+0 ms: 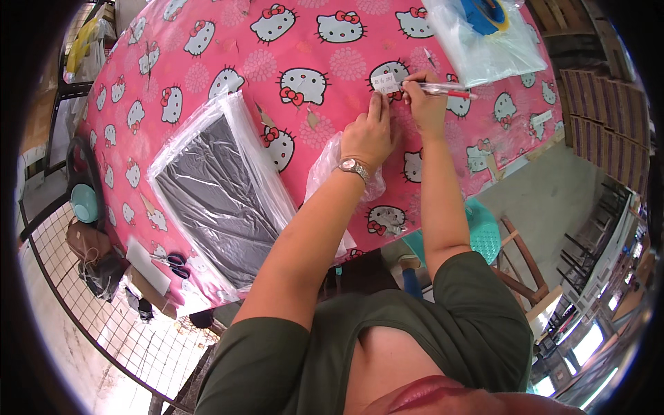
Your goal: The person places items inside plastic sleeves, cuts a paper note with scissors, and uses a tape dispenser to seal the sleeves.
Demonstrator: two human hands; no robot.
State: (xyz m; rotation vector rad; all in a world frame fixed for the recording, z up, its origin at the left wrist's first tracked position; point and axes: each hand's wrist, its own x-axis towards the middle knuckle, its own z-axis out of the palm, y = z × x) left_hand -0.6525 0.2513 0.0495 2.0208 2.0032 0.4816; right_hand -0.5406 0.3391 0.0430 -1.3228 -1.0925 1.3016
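Observation:
My right hand (425, 104) pinches a clear pen with a red part (449, 90), its tip at a small white paper label (384, 84). The label lies on the pink table cover and bears handwriting. My left hand (370, 135) lies on the table with fingers stretched out, the fingertips touching the label's lower edge. Beneath that hand and wrist is a crumpled clear plastic bag (325, 166). Left of my left forearm lies a flat dark rectangular item wrapped in clear plastic (214, 190).
A stack of clear plastic bags (501, 59) with a blue tape roll (484, 15) on top is at the far right. Scissors (176, 263) lie at the near left edge beside a white paper (147, 266). A teal stool (484, 232) stands below the table's right edge.

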